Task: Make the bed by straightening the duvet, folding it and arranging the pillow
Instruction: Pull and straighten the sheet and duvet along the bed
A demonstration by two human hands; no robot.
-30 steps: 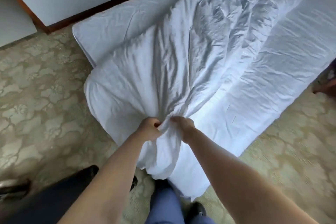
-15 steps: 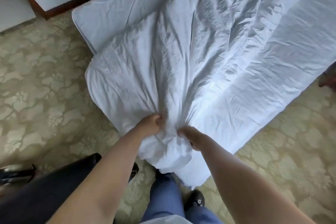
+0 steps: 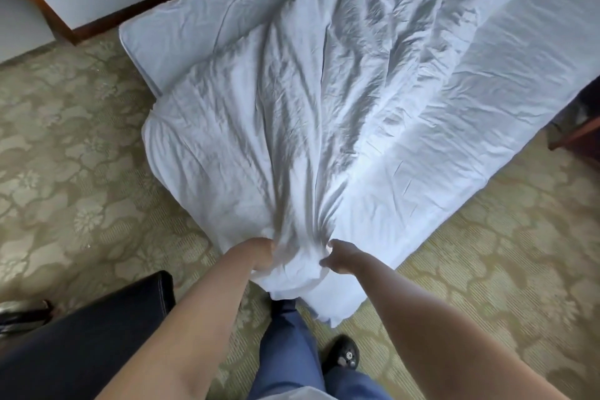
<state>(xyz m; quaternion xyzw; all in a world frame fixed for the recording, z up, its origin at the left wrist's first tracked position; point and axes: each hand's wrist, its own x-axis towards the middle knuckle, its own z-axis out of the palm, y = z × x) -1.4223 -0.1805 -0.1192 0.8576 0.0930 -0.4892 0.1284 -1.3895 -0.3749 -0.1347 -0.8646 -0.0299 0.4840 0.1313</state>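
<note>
A white, creased duvet (image 3: 324,101) lies along the bed (image 3: 506,84), bunched into a fan of folds that narrows toward me at the foot end. My left hand (image 3: 259,253) grips the gathered end of the duvet from the left. My right hand (image 3: 341,256) grips the same bunch from the right, a short gap apart. The tip of the duvet hangs down past the mattress corner between my arms. A flat white pillow (image 3: 194,29) lies at the bed's left side, partly under the duvet.
Patterned green carpet (image 3: 71,172) surrounds the bed. A white wall panel with a dark wooden base (image 3: 156,0) runs behind the bed. Dark furniture (image 3: 578,127) stands at the right edge. A dark trouser leg (image 3: 81,344) fills the lower left, my own legs and shoe below.
My hands have drawn apart a little on the bunched end and pulled it lower toward me. The duvet's folds have stretched longer toward the foot.
</note>
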